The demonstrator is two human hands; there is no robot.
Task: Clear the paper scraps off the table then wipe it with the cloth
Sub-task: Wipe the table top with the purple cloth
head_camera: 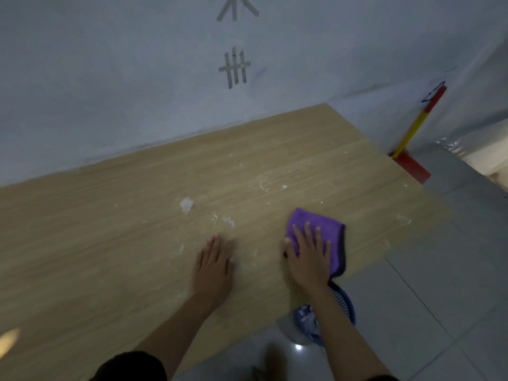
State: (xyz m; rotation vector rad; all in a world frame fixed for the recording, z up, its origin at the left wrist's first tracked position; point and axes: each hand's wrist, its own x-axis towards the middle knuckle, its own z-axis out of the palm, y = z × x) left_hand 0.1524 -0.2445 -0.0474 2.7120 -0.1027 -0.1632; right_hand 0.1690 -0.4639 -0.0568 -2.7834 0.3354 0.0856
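Purple cloth [320, 232]: folded, lying flat on the bench near its right front edge, one dark-trimmed corner hanging just past the edge.
Bench [110, 243]: pale wood-grain top set against a grey wall, its surface smeared with faint whitish marks.
Right hand [309, 254]: palm down on top of the cloth, pressing it against the bench; the fingers [308, 229] are spread and flat, gripping nothing, with the thumb off the cloth's left edge.
Left hand [214, 264]: palm down directly on the bare wood, well left of the cloth; its fingers lie straight and close together, holding nothing.
Paper scraps: one crumpled white lump [187, 204] sits near the middle of the bench, beyond the left hand; smaller white bits [228, 221] lie just right of it, between the lump and the cloth; further flecks [265, 185] are scattered toward the far right corner, and a few more [403, 218] lie near the right edge.
Blue basket [345, 303]: a mesh bin on the tiled floor below the bench's front edge, partly hidden by the right forearm, with white scraps inside.
Broom [412, 127]: yellow and red handle leaning at the wall past the bench's far right corner, beside a red object low on the floor.
Wall marks [235, 67]: grey strips of tape crossed on the wall above the bench.
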